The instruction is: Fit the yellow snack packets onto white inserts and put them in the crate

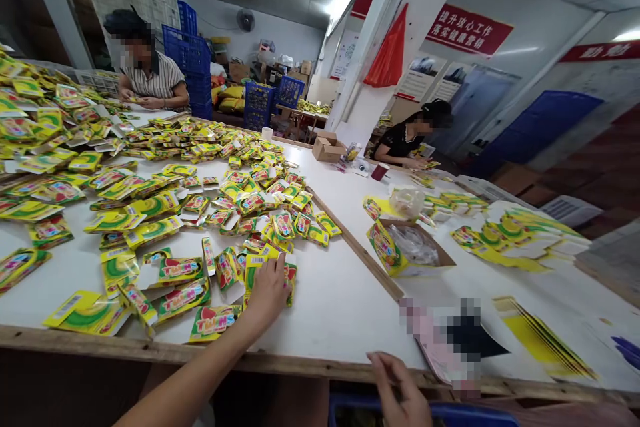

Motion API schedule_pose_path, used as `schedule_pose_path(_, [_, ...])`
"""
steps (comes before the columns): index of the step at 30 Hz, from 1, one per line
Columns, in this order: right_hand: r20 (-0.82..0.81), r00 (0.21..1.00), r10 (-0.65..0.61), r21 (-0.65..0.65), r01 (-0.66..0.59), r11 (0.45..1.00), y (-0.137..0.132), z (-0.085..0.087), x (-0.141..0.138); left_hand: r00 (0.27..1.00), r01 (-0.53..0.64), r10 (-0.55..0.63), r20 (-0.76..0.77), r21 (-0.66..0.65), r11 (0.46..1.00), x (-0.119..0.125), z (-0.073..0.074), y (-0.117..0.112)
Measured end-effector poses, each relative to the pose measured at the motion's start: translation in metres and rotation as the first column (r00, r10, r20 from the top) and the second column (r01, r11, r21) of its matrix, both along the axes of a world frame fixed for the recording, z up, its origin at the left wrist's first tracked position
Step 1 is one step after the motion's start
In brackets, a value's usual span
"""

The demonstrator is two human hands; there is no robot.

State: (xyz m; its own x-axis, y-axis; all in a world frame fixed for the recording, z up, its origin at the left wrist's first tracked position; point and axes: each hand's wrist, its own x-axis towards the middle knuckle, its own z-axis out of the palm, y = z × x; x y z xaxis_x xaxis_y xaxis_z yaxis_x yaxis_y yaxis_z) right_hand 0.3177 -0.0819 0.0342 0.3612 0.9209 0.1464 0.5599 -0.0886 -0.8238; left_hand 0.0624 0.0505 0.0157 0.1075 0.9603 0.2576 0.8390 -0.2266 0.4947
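Note:
My left hand [267, 290] reaches forward over the white table [335, 307] and rests its fingers on a yellow-green printed packet [257, 267] at the near edge of a big scatter of such packets [165, 207]. The fingers are curled onto the packet. My right hand [400, 390] hovers low at the table's front edge, fingers loosely apart and holding nothing.
A small cardboard box [415, 250] with clear plastic bags sits right of a wooden strip [355, 243]. Stacks of flat yellow cards [515, 237] lie further right. Two other people sit at the far side, one in a striped shirt [150, 77], one in black [407, 140]. Blue crates [190, 57] stand behind.

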Motion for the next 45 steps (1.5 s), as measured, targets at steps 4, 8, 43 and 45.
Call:
schedule_pose_path(4, [-0.256, 0.966, 0.033, 0.045, -0.023, 0.999, 0.043, -0.027, -0.065, 1.000, -0.001, 0.002, 0.011, -0.036, 0.999, 0.004, -0.006, -0.010])
schedule_pose_path(8, [-0.436, 0.898, 0.066, 0.042, -0.053, 0.998, 0.088, -0.039, -0.107, 0.988, 0.056, -0.049, 0.148, -0.041, 0.998, 0.001, -0.018, -0.025])
schedule_pose_path(43, [-0.250, 0.867, 0.432, 0.265, -0.367, 0.891, 0.066, -0.010, -0.118, 0.694, 0.238, -0.207, 0.690, 0.051, 0.970, -0.016, 0.007, -0.060])
schedule_pose_path(45, [-0.238, 0.884, 0.403, 0.264, -0.340, 0.903, 0.065, -0.007, -0.121, 0.701, 0.207, -0.168, 0.693, 0.027, 0.978, -0.014, 0.010, -0.059])
